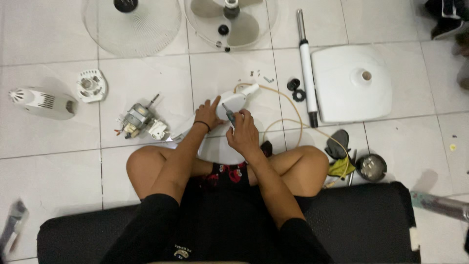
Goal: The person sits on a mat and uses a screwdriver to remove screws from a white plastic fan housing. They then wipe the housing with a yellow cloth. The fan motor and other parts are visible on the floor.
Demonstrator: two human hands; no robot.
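Note:
I sit cross-legged on a tiled floor with a white plastic fan part (pixel 237 99) in front of my knees. My left hand (pixel 209 114) presses down on this part, the index finger stretched over its top. My right hand (pixel 243 132) grips a screwdriver (pixel 228 115) with a grey-green handle, its tip against the white part. A beige cord (pixel 282 122) runs from the part and loops to the right.
A fan motor (pixel 138 121) lies to the left, with a white motor cover (pixel 43 101) and a round white piece (pixel 91 85) beyond it. Two fan grilles (pixel 132 27), one holding the blades (pixel 229 22), lie at the top. A white pole (pixel 307 68), square base (pixel 351 83) and small screws (pixel 261 77) lie on the right.

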